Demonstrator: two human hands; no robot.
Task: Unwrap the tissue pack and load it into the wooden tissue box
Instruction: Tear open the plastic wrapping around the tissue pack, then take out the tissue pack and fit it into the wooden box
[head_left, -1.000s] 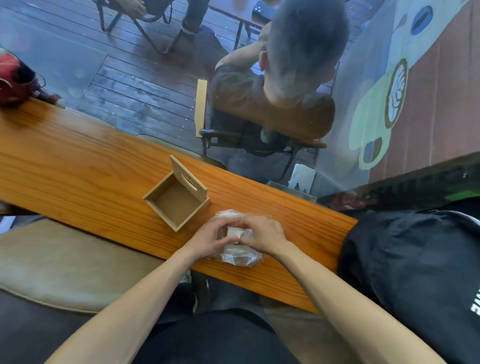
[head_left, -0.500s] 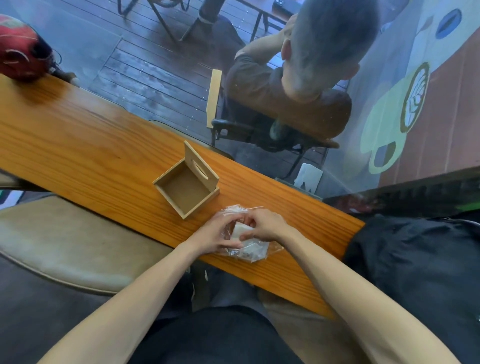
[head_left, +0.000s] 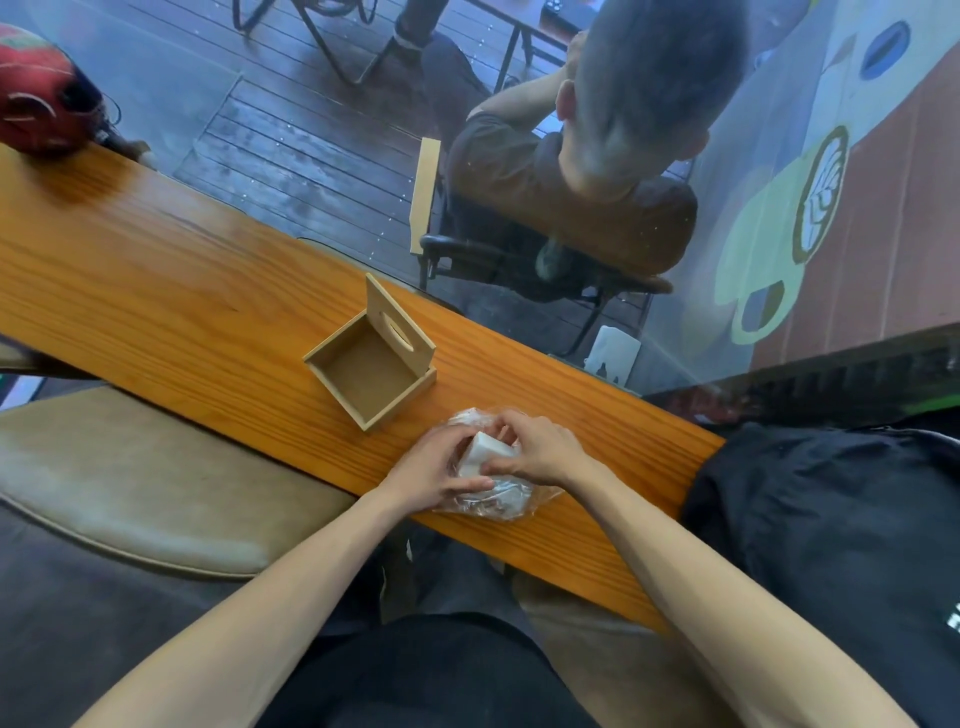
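Fingers of the left hand and right hand clamp together on the tissue pack, its clear wrapper crumpled beneath. Left of the pack, the wooden tissue box stands open on the counter, near but apart.

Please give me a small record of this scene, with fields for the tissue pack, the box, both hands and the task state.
tissue pack: white, on the wooden counter, clear wrap partly open
wooden tissue box: empty, slotted lid upright, apart from the pack
left hand: on the pack's left side
right hand: on the pack's right side
task state: unwrapping, nothing loaded
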